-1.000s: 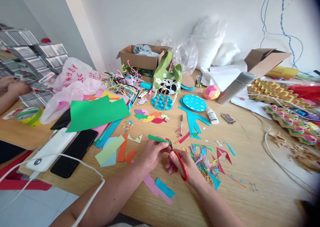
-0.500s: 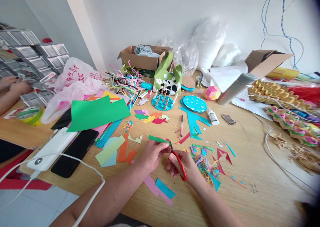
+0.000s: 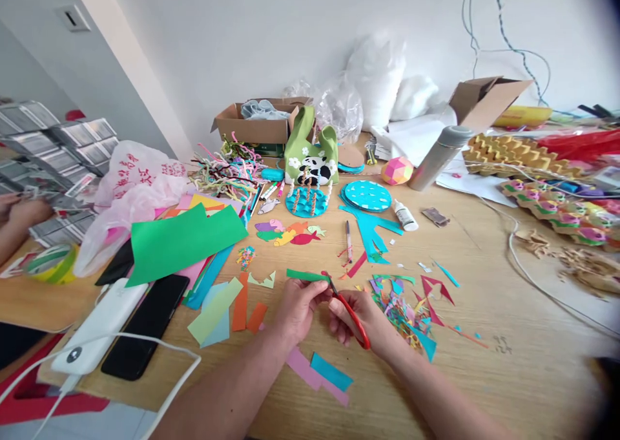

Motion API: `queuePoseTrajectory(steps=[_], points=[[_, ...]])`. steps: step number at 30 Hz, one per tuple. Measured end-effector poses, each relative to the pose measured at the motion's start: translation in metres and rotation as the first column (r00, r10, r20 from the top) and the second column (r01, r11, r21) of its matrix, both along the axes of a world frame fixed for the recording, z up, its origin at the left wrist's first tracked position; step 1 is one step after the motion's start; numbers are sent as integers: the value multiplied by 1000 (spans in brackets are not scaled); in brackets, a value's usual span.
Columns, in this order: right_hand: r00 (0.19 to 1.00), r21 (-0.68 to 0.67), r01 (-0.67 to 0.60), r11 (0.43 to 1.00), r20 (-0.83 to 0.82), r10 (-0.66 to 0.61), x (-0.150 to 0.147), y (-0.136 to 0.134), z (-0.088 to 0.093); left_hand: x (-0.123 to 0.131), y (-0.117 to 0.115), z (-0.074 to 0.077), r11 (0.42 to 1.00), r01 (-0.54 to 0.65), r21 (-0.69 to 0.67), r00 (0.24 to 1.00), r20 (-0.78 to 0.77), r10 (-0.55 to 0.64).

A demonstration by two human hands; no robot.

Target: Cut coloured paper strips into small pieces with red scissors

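Observation:
Between the fingers of my left hand (image 3: pixel 301 304) is a narrow green paper strip (image 3: pixel 304 274), pinched near its right end. My right hand (image 3: pixel 364 316) is closed on red-handled scissors (image 3: pixel 352 314), whose blades meet that end of the strip. Past my hands lies a cluster of coloured paper fish (image 3: pixel 288 233). To the right of the scissors spreads a heap of paper scraps (image 3: pixel 400 311). Orange strips (image 3: pixel 239 304) rest left of my left hand, and a blue strip (image 3: pixel 332 371) with pink pieces (image 3: pixel 305 366) lies nearer me.
Green sheets (image 3: pixel 184 240), a black phone (image 3: pixel 145 327) and a white power bank (image 3: pixel 99 327) with a cable occupy the left. A panda bag (image 3: pixel 310 152), blue discs (image 3: pixel 367 196), glue bottle (image 3: pixel 405 215) and grey flask (image 3: pixel 440 159) stand behind. A co-worker's hand (image 3: pixel 24 214) shows far left.
The head view has shifted, so the background things sit further left. My hands keep nearly the same pose, with the strip and scissors still held together.

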State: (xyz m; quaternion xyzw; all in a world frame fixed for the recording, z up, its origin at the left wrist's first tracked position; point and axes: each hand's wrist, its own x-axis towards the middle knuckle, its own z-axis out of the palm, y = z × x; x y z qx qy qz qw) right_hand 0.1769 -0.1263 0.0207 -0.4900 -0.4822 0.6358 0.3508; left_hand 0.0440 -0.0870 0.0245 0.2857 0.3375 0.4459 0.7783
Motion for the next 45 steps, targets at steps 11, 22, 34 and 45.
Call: queuePoseTrajectory(steps=[11, 22, 34, 45], points=[[999, 8, -27, 1000, 33, 27, 1, 1, 4, -1, 1, -1, 999, 9, 47, 999, -44, -7], [1000, -2, -16, 1000, 4, 16, 1, 0, 2, 1, 2, 1, 999, 19, 27, 998, -62, -17], [1000, -26, -10, 1000, -4, 9, 0, 1, -1, 1, 2, -2, 1000, 4, 19, 997, -74, -3], [1000, -34, -11, 999, -19, 10, 0, 0, 1, 0, 2, -3, 999, -49, 14, 994, -96, 50]])
